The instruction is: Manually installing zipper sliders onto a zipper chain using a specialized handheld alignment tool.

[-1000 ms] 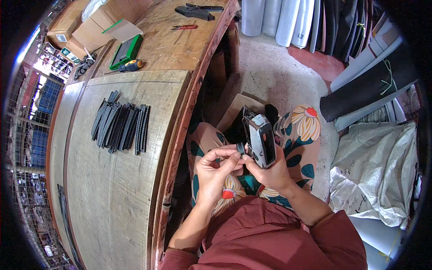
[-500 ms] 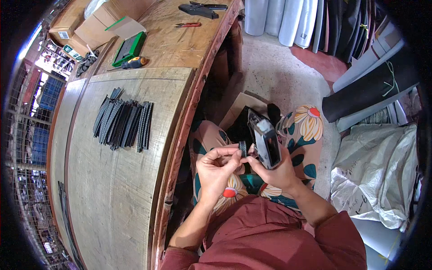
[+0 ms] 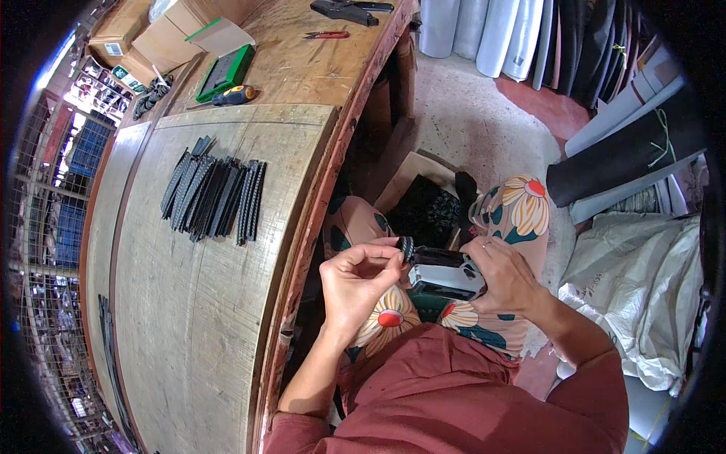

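Above my lap, my left hand (image 3: 361, 280) pinches a short black braided strip (image 3: 407, 248), which is bent into a small loop, between thumb and fingers. My right hand (image 3: 505, 274) grips a black and silver stapler (image 3: 448, 274) that lies sideways. Its left end meets the strip at my left fingertips; the exact contact there is too small to make out. On the table to my left, a pile of similar black braided strips (image 3: 213, 197) lies side by side.
An open carton (image 3: 395, 184) with black pieces stands between my knees. Along the wooden table (image 3: 227, 303) lie a screwdriver (image 3: 234, 95), a green box (image 3: 227, 73), red snips (image 3: 327, 35) and a black plier-like tool (image 3: 348, 11). Rolls (image 3: 620, 151) and a white sack (image 3: 628, 287) flank my right.
My right hand has turned the stapler from upright and tilted to sideways, bringing its end to the strip. My left hand still pinches the strip in nearly the same place.
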Tool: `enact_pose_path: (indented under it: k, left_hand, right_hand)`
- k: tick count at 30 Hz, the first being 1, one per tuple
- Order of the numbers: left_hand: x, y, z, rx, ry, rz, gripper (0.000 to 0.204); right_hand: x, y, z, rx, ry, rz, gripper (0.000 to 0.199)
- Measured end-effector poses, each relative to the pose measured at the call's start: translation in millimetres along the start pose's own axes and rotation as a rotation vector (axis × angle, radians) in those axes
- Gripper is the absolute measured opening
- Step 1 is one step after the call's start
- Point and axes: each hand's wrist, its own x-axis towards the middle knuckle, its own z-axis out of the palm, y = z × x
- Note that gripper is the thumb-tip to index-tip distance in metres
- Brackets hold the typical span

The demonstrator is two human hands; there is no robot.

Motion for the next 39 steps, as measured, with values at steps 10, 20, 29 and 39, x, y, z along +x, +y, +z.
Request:
enact_pose_path:
  k: [10,20,29,39]
  left_hand:
    - [-1,9,3,0.305,-0.005,0.102,0.012]
    - [-1,16,4,0.086,-0.053,0.013,0.009]
    - [-5,-54,22,-0.541,-0.059,-0.461,0.05]
    - [-32,-49,64,-0.95,-0.271,-0.52,0.072]
  right_hand:
    - [5,2,-4,-0.037,-0.006,-0.101,0.052]
    - [1,11,8,0.037,0.034,-0.065,0.047]
    - [0,-53,25,0.987,0.093,0.275,0.026]
    - [-13,-64,66,1.473,0.211,0.444,0.059]
